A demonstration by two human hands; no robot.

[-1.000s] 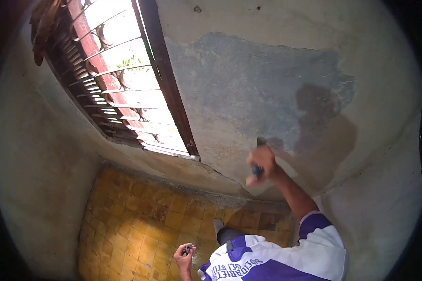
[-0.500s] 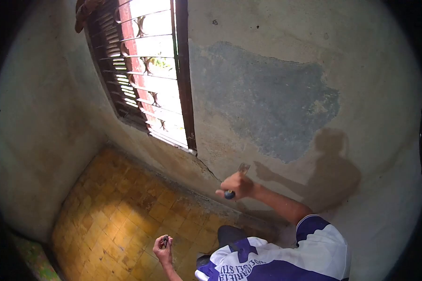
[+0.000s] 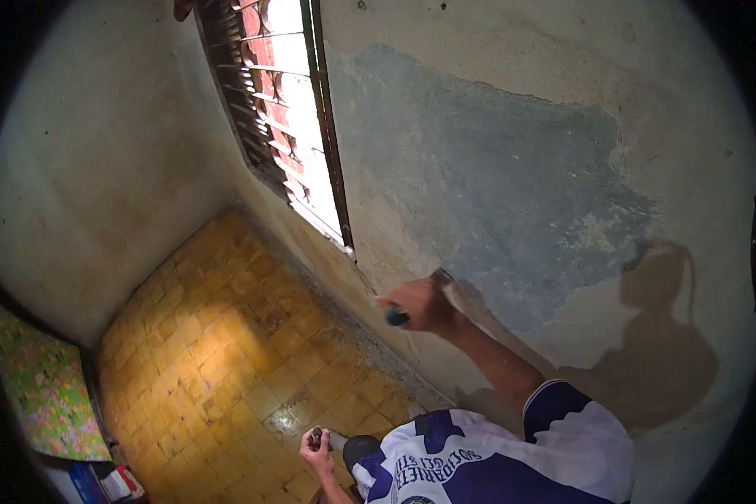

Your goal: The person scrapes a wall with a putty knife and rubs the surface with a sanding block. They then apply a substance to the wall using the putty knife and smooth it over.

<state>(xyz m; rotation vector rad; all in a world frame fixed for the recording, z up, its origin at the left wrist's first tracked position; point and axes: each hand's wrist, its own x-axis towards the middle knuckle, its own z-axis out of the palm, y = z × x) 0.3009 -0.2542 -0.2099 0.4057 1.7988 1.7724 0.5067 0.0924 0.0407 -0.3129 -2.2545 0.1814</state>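
Head view: scraper (image 3: 442, 275), apparently, in right hand (image 3: 420, 304)

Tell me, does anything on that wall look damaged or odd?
Yes. Right of the window, the wall has a big ragged grey patch where its pale coating is gone. The right hand holds a scraper at its lower edge. The left hand grips a small dark object.

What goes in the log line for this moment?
right hand: grips scraper, blade at wall | left hand: grips small dark thing
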